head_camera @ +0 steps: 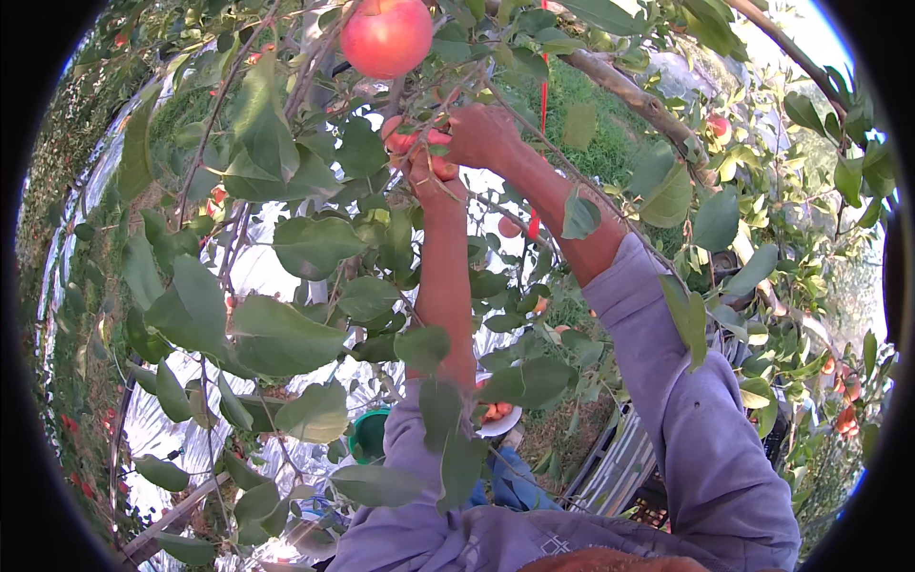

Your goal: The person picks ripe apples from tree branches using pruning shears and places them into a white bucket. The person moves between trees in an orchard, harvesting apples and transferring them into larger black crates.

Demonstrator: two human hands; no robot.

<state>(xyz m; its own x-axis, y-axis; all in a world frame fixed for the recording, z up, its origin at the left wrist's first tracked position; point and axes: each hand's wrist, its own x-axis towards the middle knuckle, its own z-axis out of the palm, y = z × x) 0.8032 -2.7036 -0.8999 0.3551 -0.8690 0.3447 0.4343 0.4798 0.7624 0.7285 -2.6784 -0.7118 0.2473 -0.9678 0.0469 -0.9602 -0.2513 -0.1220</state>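
Observation:
Both hands are raised among the leafy branches of an apple tree. My left hand (431, 184) comes up from below, its fingers closed around a small red apple (446, 169) that is partly hidden by them. Just above and to the right, my right hand (485, 136) is bent in against the same cluster, beside a thin twig (429, 127). Its fingertips are hidden, so what they grip cannot be made out. Another red apple (397, 134) hangs left of the hands. A large red apple (387, 36) hangs above them, closer to the camera.
A thick branch (629, 93) slants across the upper right, near a red ribbon (545, 93). Leaves (286, 336) crowd the left. Below are a green bucket (369, 435), a white container (502, 423) with apples, a metal ladder-like frame (607, 472), and reflective ground sheeting (171, 400).

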